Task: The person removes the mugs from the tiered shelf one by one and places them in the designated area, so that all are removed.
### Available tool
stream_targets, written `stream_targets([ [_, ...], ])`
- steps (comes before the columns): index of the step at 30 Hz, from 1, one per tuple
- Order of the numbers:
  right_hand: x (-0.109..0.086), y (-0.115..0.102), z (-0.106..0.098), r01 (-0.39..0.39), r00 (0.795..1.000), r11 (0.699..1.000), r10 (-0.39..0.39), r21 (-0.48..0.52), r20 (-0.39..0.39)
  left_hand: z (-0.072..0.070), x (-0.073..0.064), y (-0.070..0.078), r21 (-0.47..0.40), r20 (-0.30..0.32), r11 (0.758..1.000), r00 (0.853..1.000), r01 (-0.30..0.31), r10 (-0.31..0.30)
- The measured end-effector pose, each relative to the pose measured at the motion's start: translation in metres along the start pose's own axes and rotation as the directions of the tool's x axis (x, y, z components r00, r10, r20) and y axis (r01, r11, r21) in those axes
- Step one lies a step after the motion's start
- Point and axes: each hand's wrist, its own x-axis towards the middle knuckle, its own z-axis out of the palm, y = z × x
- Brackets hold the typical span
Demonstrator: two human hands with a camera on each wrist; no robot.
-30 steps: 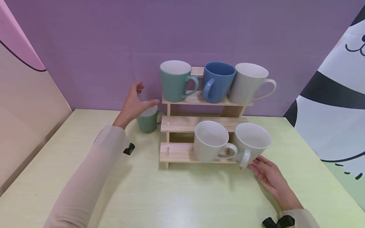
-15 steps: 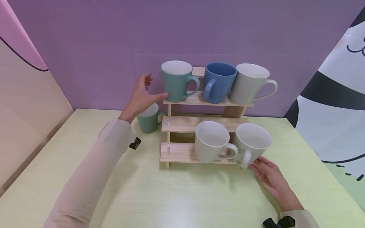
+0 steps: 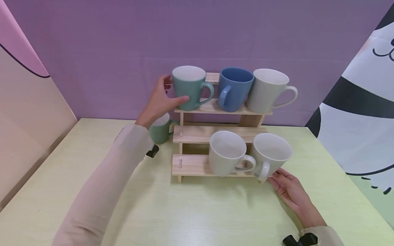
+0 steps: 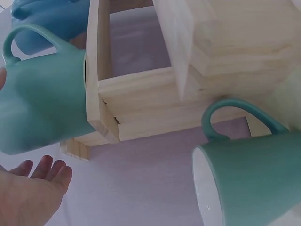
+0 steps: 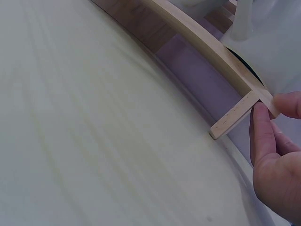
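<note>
My left hand [image 3: 160, 102] reaches around the left side of a teal mug [image 3: 184, 88] on the upper tier of a wooden step rack [image 3: 200, 134]. Its thumb overlaps the mug's front, and its fingers are at the far side. In the left wrist view a gap shows between the fingers [image 4: 44, 169] and the mug. At the rack's lower right corner, my right hand [image 3: 290, 193] pinches the end of the bottom board [image 5: 230, 63], thumb above and fingers beneath. A white mug [image 3: 272, 148] tilts on that board right beside it.
A blue mug [image 3: 235, 89] and a white mug with its handle to the right share the upper tier. Another white mug [image 3: 227, 153] occupies the bottom tier. On the table [image 3: 172, 212], a second teal mug [image 3: 159, 132] stands left of the rack, below my left forearm.
My left hand has moved up and right, from above the lower teal mug to around the upper one. The right hand has stayed at the rack's corner.
</note>
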Motion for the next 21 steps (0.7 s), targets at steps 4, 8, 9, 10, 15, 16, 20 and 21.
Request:
stream_targets([
  [4,-0.001,0.001,0.001,0.003,1.0,1.0,-0.003,-0.001,-0.003,0.003,0.004,0.002,-0.051,0.005,0.999,1.0,0.018,-0.017],
  [8,-0.001,0.002,0.002,0.0,1.0,1.0,0.0,-0.001,0.0,0.006,0.008,0.003,-0.121,0.013,0.993,1.0,0.012,-0.01],
  [9,-0.001,0.002,0.002,-0.001,1.0,1.0,0.001,0.0,0.002,0.007,0.009,0.004,-0.131,0.015,0.991,1.0,0.011,-0.009],
  [10,-0.001,0.002,0.002,-0.003,1.0,1.0,0.003,0.001,0.003,0.008,0.009,0.004,-0.136,0.016,0.991,1.0,0.012,-0.01],
  [15,-0.002,0.001,0.003,-0.009,1.0,1.0,0.009,0.006,0.008,0.012,0.011,0.006,-0.146,0.012,0.989,1.0,0.026,-0.025],
  [16,-0.002,0.001,0.003,-0.009,1.0,1.0,0.009,0.005,0.008,0.012,0.011,0.006,-0.15,0.011,0.988,1.0,0.029,-0.028],
  [20,-0.003,0.001,0.003,-0.006,1.0,1.0,0.006,0.005,0.007,0.015,0.013,0.007,-0.155,0.013,0.987,0.999,0.033,-0.032],
  [21,-0.003,0.002,0.004,-0.006,1.0,1.0,0.006,0.006,0.006,0.015,0.013,0.007,-0.154,0.012,0.988,0.999,0.034,-0.033],
])
